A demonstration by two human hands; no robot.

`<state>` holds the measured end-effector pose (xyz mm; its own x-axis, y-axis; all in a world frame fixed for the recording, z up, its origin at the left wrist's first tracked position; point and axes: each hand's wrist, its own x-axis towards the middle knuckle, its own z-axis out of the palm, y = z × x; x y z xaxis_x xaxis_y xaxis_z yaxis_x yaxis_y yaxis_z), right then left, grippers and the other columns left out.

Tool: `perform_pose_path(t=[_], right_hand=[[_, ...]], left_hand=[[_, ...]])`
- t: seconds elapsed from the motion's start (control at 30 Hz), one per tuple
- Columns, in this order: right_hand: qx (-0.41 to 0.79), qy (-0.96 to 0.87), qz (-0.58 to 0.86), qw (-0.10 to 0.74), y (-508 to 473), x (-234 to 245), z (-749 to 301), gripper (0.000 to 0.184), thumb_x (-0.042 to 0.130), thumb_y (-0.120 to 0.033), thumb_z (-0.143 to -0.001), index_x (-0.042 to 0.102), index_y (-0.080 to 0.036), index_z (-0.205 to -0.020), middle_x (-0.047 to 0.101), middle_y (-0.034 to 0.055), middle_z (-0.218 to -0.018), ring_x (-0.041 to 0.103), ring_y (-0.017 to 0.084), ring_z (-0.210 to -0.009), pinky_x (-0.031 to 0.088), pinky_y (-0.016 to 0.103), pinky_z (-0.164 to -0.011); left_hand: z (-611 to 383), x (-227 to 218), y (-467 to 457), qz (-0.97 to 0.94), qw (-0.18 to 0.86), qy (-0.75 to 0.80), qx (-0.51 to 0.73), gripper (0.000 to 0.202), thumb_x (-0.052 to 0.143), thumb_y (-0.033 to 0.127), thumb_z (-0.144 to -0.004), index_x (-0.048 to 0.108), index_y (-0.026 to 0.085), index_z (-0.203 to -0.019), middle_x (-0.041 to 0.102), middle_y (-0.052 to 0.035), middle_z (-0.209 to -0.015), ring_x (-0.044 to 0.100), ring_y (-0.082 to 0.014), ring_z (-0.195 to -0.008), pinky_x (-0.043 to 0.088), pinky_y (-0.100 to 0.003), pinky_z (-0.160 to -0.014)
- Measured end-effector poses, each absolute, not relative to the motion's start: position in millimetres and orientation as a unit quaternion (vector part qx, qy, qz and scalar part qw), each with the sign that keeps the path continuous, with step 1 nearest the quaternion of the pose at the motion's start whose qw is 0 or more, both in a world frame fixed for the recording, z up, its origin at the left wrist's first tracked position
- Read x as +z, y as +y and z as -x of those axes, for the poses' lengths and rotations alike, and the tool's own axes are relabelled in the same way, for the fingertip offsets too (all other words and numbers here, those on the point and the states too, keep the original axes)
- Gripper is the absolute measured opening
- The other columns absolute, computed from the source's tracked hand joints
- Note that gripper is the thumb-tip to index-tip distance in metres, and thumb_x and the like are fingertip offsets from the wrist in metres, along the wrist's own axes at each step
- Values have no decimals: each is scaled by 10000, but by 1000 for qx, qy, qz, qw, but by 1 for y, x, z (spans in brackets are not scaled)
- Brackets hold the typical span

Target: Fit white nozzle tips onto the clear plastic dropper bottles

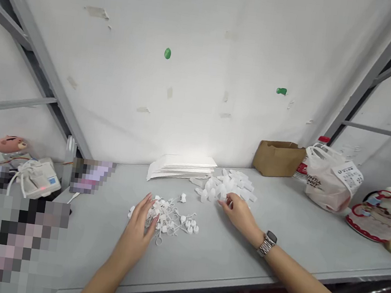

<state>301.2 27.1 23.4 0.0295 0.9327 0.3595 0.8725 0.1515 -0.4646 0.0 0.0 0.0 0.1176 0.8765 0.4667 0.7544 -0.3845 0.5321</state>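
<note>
Nearer the table's (209,261) front edge, the left hand (137,227) arches half open over the left side of the white caps (163,217), thumb apart from fingers, no grip visible; its palm side hides some. Farther back, the right hand (240,216) is nearer the clear pieces (225,185), thumb and forefinger almost together at their near side; any hold cannot be told. The pieces overlap toward the back edge, long axes mixed, outlines blurred.

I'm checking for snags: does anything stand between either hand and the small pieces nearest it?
Nothing visible does. The right hand is at the near edge of the translucent pieces; the left hand is at the left side of the white ringed parts.
</note>
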Motion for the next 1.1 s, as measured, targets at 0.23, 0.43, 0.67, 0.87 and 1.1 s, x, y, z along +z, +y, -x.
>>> perform_pose_path(t=[0.23,0.43,0.67,0.87,1.1], right_hand=[[67,-690,629,351,-6,38,-283,258,453,-410,-860,526,-188,-970,658,73,-829,614,216,-728,446,321,-647],[197,-676,586,402,-33,28,-252,190,468,-377,-861,532,-208,-919,657,39,-787,626,186,-743,476,289,-681],[195,-672,587,407,-40,21,-247,177,466,-355,-859,550,-201,-882,632,28,-764,570,162,-666,458,276,-642],[224,-657,589,413,-39,21,-256,209,478,-375,-849,564,-188,-888,607,27,-755,541,164,-660,443,278,-635],[296,-667,532,430,-58,16,-232,197,479,-352,-861,581,-198,-929,608,29,-779,543,162,-691,449,271,-662]], left_hand=[[1,5,-1,-733,51,563,378,364,408,324,-889,437,253,-1245,413,-95,-1362,436,-253,-1232,412,-460,-981],[-10,17,-11,-745,-39,514,423,288,443,286,-879,545,223,-1141,552,-91,-1104,546,-235,-1053,441,-416,-929],[-50,17,-26,-797,-8,493,350,186,469,230,-862,599,222,-995,616,-48,-870,599,-207,-827,503,-343,-721],[-45,21,-25,-776,-6,545,317,88,495,216,-832,583,218,-835,601,-32,-812,579,-215,-789,481,-343,-681],[-39,13,-28,-774,32,571,272,67,537,197,-796,594,218,-766,590,-35,-802,557,-236,-824,459,-365,-718]])
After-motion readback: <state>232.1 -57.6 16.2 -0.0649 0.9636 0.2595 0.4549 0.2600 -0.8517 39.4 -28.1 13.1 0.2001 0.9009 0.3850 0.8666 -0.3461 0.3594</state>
